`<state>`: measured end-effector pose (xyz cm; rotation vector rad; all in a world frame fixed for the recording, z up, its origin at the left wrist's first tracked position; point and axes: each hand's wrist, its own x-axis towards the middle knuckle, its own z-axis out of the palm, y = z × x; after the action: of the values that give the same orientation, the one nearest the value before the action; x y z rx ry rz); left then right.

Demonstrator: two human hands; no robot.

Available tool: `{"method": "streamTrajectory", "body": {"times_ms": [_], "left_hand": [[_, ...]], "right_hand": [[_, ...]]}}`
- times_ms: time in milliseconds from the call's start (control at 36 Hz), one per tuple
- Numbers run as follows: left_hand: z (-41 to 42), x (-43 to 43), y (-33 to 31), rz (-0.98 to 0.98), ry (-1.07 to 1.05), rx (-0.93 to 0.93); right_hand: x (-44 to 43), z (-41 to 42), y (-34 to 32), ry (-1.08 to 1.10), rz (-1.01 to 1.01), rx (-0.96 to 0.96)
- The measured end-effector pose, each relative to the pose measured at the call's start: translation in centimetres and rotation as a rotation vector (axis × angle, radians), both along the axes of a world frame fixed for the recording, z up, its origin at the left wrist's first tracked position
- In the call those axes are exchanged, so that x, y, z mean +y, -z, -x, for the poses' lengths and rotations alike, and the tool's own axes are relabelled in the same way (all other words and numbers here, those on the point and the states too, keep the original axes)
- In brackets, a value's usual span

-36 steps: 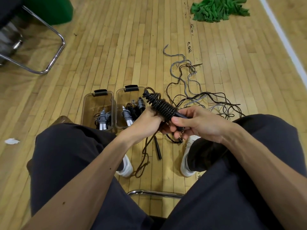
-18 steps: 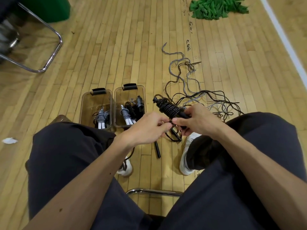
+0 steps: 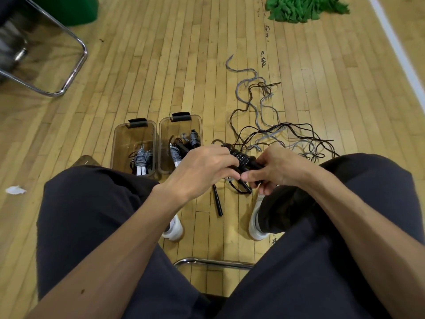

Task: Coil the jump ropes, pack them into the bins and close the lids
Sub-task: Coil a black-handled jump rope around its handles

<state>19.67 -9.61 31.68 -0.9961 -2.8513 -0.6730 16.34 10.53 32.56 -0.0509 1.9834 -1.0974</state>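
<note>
Above my knees I hold a black jump rope [image 3: 241,157], its cord wound tightly round its handles. My right hand [image 3: 279,168] grips the handle end of the bundle. My left hand [image 3: 202,169] pinches the loose cord end against it. Two clear bins stand open on the floor ahead: the left bin [image 3: 124,143] holds a grey coiled rope, the right bin [image 3: 164,134] holds grey and black coiled ropes. A tangle of loose black and grey ropes [image 3: 276,132] lies to the right of the bins.
A black rope handle [image 3: 217,201] lies on the floor between my white shoes. A chrome chair frame [image 3: 69,72] stands at the far left, a green cloth pile [image 3: 303,8] at the top right, a paper scrap [image 3: 15,189] at the left.
The wound bundle has come down and tilted flatter between my hands. My left hand has moved from under the bundle to over its left end, pinching the cord.
</note>
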Motion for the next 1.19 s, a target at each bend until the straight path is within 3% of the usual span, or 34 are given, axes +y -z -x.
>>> {"method": "streamTrajectory", "body": {"times_ms": [194, 417, 750, 1028, 1083, 1139, 1194], "left_hand": [[-0.3, 0.3, 0.6, -0.076, 0.034, -0.006], [-0.8, 1.0, 0.5, -0.053, -0.031, -0.545], [0.3, 1.1, 1.3, -0.188, -0.078, -0.809], [1.6, -0.1, 0.0, -0.359, -0.094, -1.182], [1.4, -0.8, 0.2, -0.469, -0.068, -1.264], [1.2, -1.1, 0.1, -0.717, -0.108, -1.358], [0.9, -1.0, -0.5, -0.906, -0.162, -1.329]], "right_hand": [[0.4, -0.3, 0.1, -0.178, -0.012, -0.107], [0.5, -1.3, 0.5, -0.397, -0.044, -0.147], [-0.3, -2.3, 0.5, -0.494, 0.034, -0.064], [0.1, -2.1, -0.8, -0.379, 0.342, -0.039], [0.5, -2.0, -0.9, -0.347, 0.444, -0.087], [0.8, -1.8, -1.1, -0.254, 0.584, -0.151], [0.8, -1.4, -1.4, -0.116, 0.73, -0.238]]}}
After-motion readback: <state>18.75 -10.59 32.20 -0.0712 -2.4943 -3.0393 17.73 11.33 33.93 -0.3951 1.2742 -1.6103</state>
